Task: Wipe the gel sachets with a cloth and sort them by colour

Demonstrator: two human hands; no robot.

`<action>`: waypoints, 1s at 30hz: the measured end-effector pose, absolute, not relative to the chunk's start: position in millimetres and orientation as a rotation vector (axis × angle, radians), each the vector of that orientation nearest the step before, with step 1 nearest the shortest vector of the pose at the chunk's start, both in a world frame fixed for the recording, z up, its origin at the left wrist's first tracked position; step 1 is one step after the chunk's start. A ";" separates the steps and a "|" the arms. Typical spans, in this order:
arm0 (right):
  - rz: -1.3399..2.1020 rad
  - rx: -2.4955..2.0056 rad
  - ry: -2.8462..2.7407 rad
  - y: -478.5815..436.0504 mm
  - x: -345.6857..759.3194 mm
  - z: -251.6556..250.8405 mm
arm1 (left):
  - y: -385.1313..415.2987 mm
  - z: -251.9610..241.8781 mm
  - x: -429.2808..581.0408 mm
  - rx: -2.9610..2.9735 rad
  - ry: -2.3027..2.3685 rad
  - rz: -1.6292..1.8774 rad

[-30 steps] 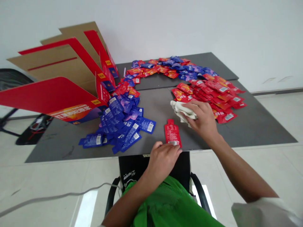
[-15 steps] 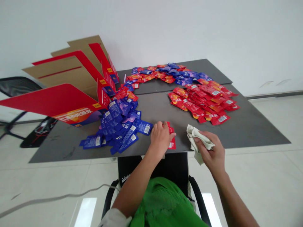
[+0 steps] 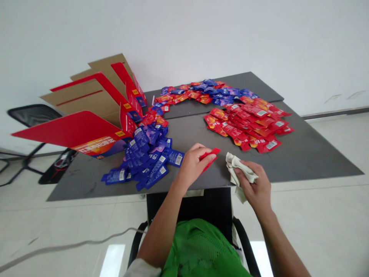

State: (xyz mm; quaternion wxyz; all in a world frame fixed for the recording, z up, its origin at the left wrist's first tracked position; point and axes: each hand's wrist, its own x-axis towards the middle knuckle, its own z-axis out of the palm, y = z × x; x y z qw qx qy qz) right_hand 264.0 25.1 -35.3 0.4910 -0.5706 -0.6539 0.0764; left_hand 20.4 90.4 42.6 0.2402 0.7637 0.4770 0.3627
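Near the table's front edge, my left hand [image 3: 193, 163] is closed on a red sachet [image 3: 210, 161], which is tilted and partly covered by the fingers. My right hand [image 3: 256, 182] grips a folded off-white cloth [image 3: 240, 171] with its loose end hanging down at the table edge. Just left of my left hand lies a pile of blue sachets [image 3: 150, 157]. A heap of red sachets [image 3: 248, 127] is spread beyond my right hand.
Open red cardboard boxes [image 3: 100, 132] stand along the left of the grey table [image 3: 187, 129]. Mixed red and blue sachets [image 3: 198, 92] form an arc at the back. A black chair [image 3: 190, 207] is against the front edge, and a cable [image 3: 86, 243] runs over the floor.
My left hand has picked the red sachet up off the table and tilted it. My right hand with the cloth has barely moved. The view has shifted slightly.
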 end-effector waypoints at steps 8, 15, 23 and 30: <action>0.235 -1.426 -1.509 22.5 262.5 -32.6 | 34.8 23.8 1.9 2.516 1.136 0.784; 0.232 -1.459 -1.471 37.8 271.7 -14.3 | -3.2 6.2 4.6 2.584 1.223 0.585; 0.093 -1.023 -2.180 57.3 254.2 4.5 | -18.2 -32.2 17.7 2.706 1.195 0.821; 0.105 -0.904 -2.509 104.8 250.0 -6.5 | -19.6 -42.1 17.1 2.720 1.183 0.874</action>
